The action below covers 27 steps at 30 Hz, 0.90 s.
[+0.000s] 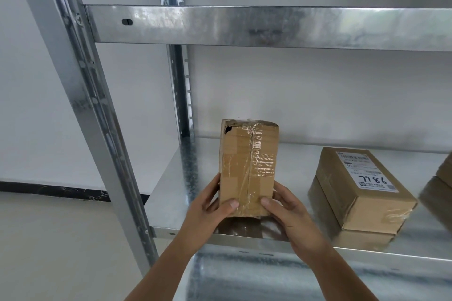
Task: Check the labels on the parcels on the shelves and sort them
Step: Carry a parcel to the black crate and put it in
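A brown cardboard parcel (248,166) wrapped in clear tape is held above the metal shelf (171,183), its long side pointing away from me. My left hand (208,205) grips its near left corner, thumb on top. My right hand (286,210) grips the near right corner the same way. No label shows on the face turned up. To the right a second parcel (359,193) lies on the shelf with a white label (367,171) bearing handwritten digits. A third parcel (440,186) is cut off at the right edge.
A galvanised shelf beam (244,27) crosses above the parcels. The front left upright (80,95) slants down beside my left arm. A lower shelf (293,276) lies under my forearms. A white wall stands behind, pale floor at the left.
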Motion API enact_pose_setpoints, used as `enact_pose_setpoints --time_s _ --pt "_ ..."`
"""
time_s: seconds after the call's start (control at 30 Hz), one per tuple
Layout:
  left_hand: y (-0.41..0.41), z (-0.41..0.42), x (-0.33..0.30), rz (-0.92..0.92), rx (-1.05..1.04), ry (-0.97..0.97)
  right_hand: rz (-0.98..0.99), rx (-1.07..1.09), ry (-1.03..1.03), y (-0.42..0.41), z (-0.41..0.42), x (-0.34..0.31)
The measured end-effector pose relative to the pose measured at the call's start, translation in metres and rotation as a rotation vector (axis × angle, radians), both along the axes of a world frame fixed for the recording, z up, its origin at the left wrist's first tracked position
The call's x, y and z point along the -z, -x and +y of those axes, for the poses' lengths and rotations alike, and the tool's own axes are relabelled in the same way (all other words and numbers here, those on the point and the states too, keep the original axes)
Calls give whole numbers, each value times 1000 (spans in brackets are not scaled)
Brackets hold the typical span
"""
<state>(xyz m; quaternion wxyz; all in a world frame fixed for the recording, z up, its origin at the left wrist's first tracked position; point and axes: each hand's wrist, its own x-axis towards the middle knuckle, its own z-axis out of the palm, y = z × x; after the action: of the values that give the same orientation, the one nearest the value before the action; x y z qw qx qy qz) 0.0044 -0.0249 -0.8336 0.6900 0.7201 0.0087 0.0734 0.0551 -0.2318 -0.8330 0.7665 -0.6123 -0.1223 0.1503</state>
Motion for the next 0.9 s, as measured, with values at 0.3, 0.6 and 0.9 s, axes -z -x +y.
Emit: enact_pose_setpoints --time_s 0.3,0.6,0.9 --pt "-3 -1 1 -18 -1 19 -13 -11 -18 -3 -1 2" --pt "-4 1 5 -29 5 26 -55 -51 52 -3 -2 1" --pt "-9 3 20 -73 -72 -20 -56 -73 74 -8 2 9"
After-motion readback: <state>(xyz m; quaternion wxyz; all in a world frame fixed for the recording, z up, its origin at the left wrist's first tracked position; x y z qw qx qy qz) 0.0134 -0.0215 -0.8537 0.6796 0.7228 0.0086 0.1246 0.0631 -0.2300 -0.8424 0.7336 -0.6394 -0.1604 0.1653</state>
